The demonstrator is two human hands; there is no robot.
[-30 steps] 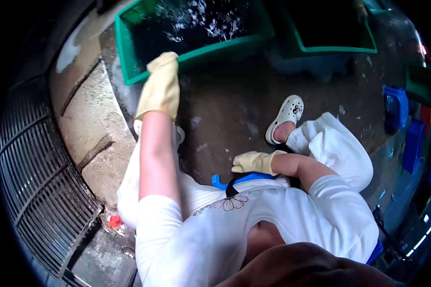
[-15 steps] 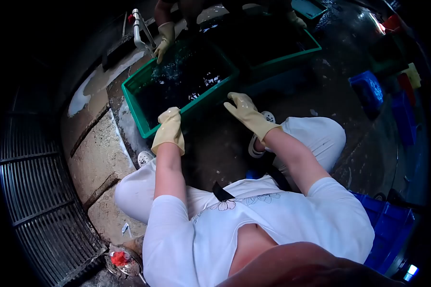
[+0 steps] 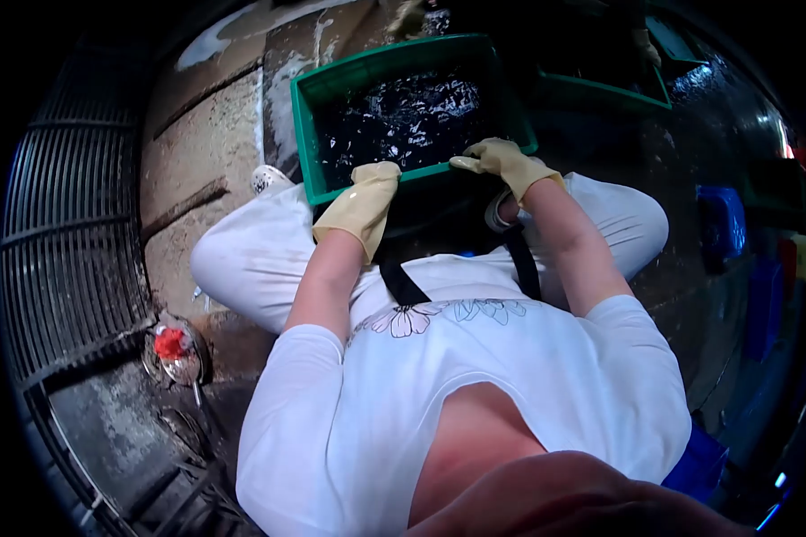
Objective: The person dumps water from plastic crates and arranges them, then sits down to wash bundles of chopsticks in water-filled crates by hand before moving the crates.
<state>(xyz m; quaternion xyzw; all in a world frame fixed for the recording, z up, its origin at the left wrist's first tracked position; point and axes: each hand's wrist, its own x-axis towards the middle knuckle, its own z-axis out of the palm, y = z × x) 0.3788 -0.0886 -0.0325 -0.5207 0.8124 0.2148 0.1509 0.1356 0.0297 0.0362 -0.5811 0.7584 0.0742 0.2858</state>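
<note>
A rectangular green plastic tub (image 3: 307,148) holding dark, rippling water stands in front of my knees. My left hand (image 3: 360,204), in a pale yellow rubber glove, is closed over its near rim, left of the middle. Toward the near right corner, my right hand (image 3: 503,165), gloved alike, has its fingers bent over the same rim. The undersides of both grips are hidden. Whether anything lies under the water I cannot make out.
A second green tub (image 3: 600,92) stands beyond on the right, near a co-worker's gloved hand (image 3: 647,46). Slatted metal grating (image 3: 76,183) lies left. A dish with something red (image 3: 172,345) sits on the floor. Blue containers (image 3: 721,222) stand at the right.
The green tub is closer to my body and farther from the second tub. My right hand has moved from free air onto the rim. The co-worker's hand has left the tub's far side.
</note>
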